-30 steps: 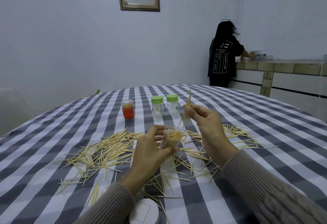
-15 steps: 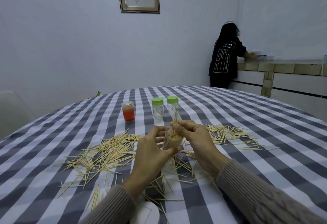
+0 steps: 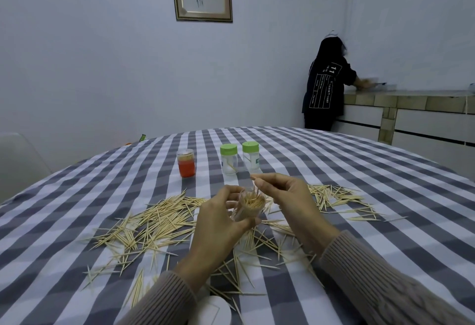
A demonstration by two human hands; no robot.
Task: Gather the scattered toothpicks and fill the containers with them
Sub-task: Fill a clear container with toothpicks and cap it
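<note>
My left hand (image 3: 216, 224) grips a small clear container (image 3: 250, 206), tilted toward me and packed with toothpicks. My right hand (image 3: 285, 196) hovers just above its mouth with fingers loosely curled; thumb and forefinger sit over a few toothpick tips that stick out, and I see nothing pinched. Scattered toothpicks (image 3: 159, 222) cover the checked tablecloth (image 3: 77, 222) left of and below my hands, with another pile of toothpicks (image 3: 334, 197) to the right. Two clear jars with green lids (image 3: 228, 160) (image 3: 250, 156) and an orange jar (image 3: 186, 164) stand behind.
A white round lid (image 3: 213, 312) lies at the near table edge between my sleeves. A pale chair (image 3: 15, 160) stands at the left. A person in dark clothes (image 3: 326, 88) works at a tiled counter (image 3: 411, 98) at the back right.
My right hand brought a raised bunch of toothpicks down into the container and has since lifted slightly off it. The left hand kept holding the container.
</note>
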